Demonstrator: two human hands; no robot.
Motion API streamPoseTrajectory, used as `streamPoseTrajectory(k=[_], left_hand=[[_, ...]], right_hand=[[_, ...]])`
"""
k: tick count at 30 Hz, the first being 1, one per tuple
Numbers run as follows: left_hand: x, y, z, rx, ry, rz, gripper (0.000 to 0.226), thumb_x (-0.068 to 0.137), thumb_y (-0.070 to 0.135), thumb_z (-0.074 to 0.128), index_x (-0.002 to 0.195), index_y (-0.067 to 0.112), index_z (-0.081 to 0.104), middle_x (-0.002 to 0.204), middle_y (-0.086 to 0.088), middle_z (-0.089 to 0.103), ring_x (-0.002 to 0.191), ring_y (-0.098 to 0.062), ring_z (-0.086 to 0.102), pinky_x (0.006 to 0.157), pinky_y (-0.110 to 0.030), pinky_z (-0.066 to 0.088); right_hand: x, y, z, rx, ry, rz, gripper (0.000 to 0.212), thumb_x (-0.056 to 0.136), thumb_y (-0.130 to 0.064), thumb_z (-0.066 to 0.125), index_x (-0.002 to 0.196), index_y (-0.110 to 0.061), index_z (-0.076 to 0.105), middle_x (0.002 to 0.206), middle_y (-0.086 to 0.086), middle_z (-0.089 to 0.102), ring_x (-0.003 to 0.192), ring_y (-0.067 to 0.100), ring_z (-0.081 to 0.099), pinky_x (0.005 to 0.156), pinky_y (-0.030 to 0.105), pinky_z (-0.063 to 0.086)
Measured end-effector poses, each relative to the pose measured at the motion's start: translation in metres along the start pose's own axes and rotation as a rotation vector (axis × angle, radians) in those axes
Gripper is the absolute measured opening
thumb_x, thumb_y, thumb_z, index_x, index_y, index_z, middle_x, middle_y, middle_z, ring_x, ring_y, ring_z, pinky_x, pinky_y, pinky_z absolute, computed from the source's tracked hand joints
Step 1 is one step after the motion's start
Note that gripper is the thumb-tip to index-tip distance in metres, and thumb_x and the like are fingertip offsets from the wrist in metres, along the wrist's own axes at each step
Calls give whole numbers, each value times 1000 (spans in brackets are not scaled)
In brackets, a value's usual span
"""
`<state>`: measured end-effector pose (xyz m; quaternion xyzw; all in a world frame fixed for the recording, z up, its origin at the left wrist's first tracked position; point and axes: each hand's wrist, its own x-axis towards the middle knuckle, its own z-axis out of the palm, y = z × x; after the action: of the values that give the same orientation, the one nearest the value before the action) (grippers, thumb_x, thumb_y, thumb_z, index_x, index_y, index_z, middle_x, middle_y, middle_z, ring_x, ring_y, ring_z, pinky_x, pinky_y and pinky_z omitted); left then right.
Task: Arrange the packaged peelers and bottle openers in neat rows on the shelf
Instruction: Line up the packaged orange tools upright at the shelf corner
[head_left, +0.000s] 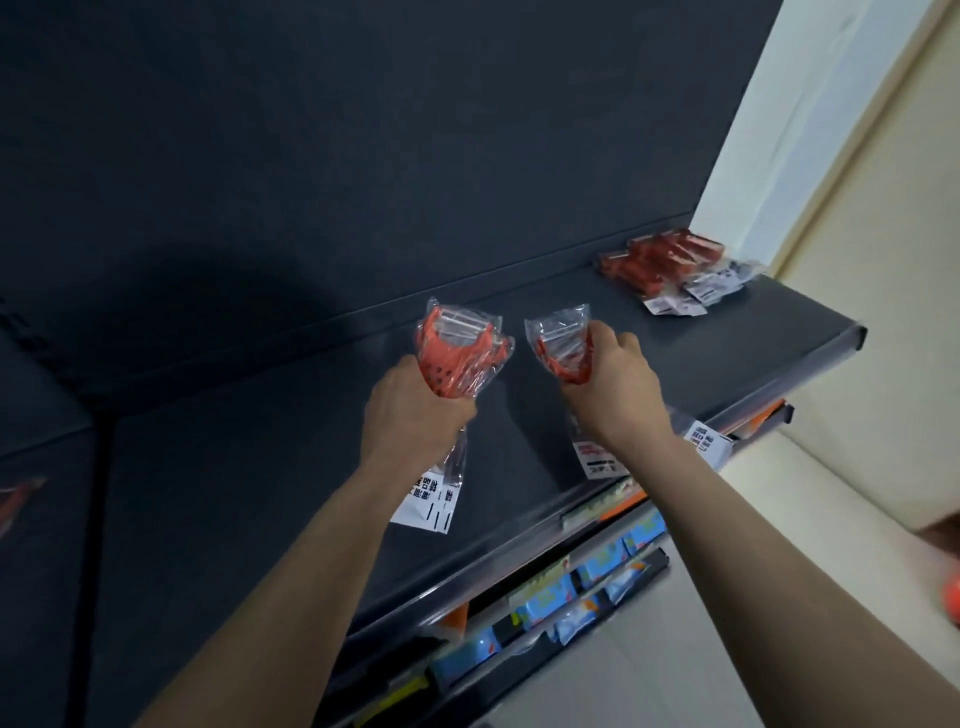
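Beneath the front lip of the dark shelf (260, 493) sit blue packets (597, 587). Over the shelf's middle, the left hand (410, 410) grips a bunch of orange packaged peelers (457, 353), their labels hanging toward the lip. Beside it, the right hand (615, 384) curls its fingers round a second bunch (563, 343). At the shelf's far right end, near the back panel, lies a pile of red packages (670, 265).

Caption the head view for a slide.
Left hand and right hand each grip orange packaged peelers at a dark shelf; red packaged items lie piled at its far right.
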<state>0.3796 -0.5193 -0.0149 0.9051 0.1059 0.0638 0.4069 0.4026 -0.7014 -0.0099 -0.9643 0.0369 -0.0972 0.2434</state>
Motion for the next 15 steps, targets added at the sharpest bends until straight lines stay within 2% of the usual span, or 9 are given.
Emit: streamPoseTrajectory(k=[4, 7, 12, 15], left_hand=[[35, 18, 30, -31, -53, 13, 28, 67, 27, 68, 87, 9, 61, 83, -5, 64, 74, -23, 62, 61, -29, 46], [56, 33, 48, -27, -50, 7, 34, 67, 28, 69, 95, 12, 58, 89, -3, 63, 81, -23, 61, 66, -31, 47], [78, 51, 76, 35, -48, -42, 40, 68, 26, 69, 101, 12, 51, 92, -3, 60, 81, -25, 61, 67, -34, 51], [86, 59, 95, 108, -15, -77, 42, 70, 23, 69, 102, 8, 46, 94, -7, 59, 84, -30, 60, 66, -33, 47]], right_hand=[[35, 17, -4, -48, -3, 12, 48, 81, -13, 59, 126, -9, 42, 117, 16, 46, 99, 40, 53, 78, 35, 40], [57, 29, -4, -71, -18, 23, 50, 81, -14, 59, 127, -9, 42, 120, 16, 46, 102, 38, 52, 82, 37, 42], [91, 46, -1, -40, -82, 44, 46, 81, -16, 59, 124, -8, 42, 118, 16, 47, 101, 37, 53, 81, 37, 43], [113, 56, 2, 18, -154, 18, 55, 80, -14, 61, 129, -9, 35, 117, 17, 46, 99, 36, 54, 80, 38, 45]])
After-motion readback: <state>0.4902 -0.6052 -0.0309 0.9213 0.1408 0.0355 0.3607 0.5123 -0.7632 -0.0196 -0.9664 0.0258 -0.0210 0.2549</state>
